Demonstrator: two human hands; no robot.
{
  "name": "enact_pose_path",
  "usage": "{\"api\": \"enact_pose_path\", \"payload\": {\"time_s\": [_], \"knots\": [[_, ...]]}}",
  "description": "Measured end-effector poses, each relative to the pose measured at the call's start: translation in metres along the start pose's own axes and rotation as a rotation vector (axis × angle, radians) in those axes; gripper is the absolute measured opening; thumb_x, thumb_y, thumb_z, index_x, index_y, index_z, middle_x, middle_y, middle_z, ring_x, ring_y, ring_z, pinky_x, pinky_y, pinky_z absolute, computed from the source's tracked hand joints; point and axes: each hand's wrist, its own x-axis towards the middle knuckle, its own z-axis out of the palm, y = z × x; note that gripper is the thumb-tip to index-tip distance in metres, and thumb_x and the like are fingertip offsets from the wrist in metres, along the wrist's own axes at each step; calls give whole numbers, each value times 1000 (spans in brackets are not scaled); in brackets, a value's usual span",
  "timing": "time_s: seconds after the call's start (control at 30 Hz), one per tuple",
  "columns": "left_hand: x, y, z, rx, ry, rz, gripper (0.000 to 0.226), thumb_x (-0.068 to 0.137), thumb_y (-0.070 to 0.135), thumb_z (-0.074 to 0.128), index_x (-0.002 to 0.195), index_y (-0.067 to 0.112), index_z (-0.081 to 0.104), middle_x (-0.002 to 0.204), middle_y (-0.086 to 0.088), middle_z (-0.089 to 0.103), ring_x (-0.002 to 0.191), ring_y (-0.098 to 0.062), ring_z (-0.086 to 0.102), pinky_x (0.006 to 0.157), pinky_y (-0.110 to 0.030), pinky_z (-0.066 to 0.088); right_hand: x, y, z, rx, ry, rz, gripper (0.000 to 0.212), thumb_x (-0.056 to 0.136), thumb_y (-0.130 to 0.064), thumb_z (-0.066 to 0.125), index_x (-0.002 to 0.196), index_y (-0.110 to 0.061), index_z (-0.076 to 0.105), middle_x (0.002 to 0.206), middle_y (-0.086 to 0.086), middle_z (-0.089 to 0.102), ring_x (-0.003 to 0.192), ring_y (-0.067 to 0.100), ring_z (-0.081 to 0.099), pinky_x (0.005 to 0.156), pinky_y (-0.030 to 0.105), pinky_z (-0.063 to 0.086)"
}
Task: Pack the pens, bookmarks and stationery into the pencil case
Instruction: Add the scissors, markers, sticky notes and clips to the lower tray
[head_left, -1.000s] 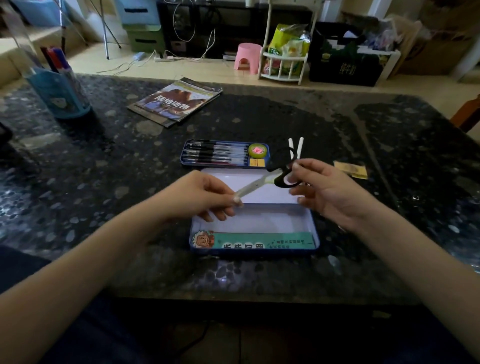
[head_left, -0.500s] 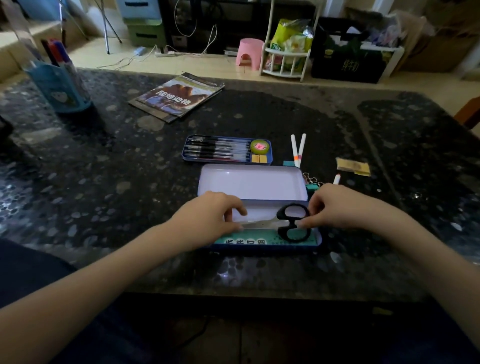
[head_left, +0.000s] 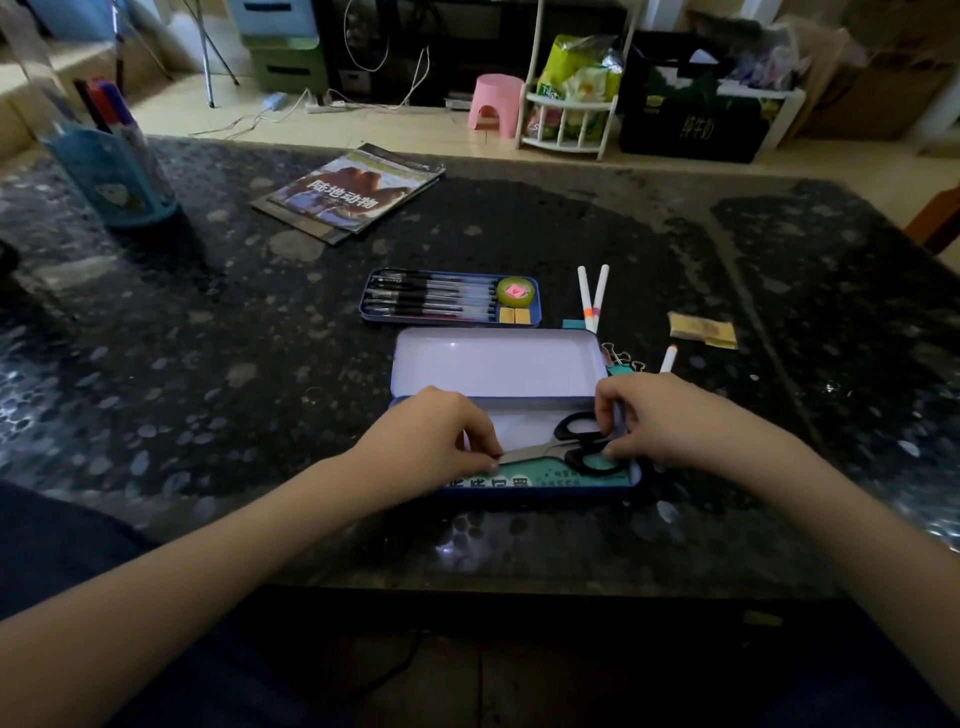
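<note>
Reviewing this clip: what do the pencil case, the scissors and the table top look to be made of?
Pencil case: likely thin painted metal; glossy pale inside, rolled rim, printed outside. Scissors: bright bare metal blades that catch the light, with smooth black handles, probably plastic. Table: dark speckled stone or stone-look slab, polished enough to show reflections; real or imitation cannot be told.

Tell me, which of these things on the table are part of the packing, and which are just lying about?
Part of the job:
- pencil case
- scissors, both hands on them
- tray of pens
- two white markers
- binder clips
- yellow paper slip

Just lying about:
- book
- blue pen holder
</note>
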Motion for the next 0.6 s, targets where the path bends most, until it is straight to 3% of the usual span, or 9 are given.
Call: {"api": "enact_pose_path", "payload": {"time_s": [0.3, 0.47, 0.6], "knots": [[3, -3, 1, -104, -55, 18, 18, 76, 24, 76, 93, 20, 77, 74, 24, 59, 76, -3, 63, 77, -21, 54, 3, 1, -4, 57, -40, -18, 15, 76, -25, 75, 73, -26, 60, 73, -10, 56, 69, 8, 55, 62, 25, 44], [4, -5, 2, -108, -64, 31, 19, 77, 23, 75, 96, 22, 76, 75, 25, 55, 71, 2, 59, 68, -8, 43, 1, 1, -3, 11, -8, -61, 22, 74, -29, 76, 87, -31, 58, 75, -13, 47, 73, 9, 51, 72, 35, 52], [4, -4, 0, -82, -82, 41, 20, 80, 22, 72, 100, 24, 74, 77, 24, 54, 73, 1, 58, 69, -9, 43, 2, 1, -3, -13, -78, -25, 19, 72, -33, 78, 73, -29, 60, 76, -10, 53, 73, 14, 60, 71, 37, 55]]}}
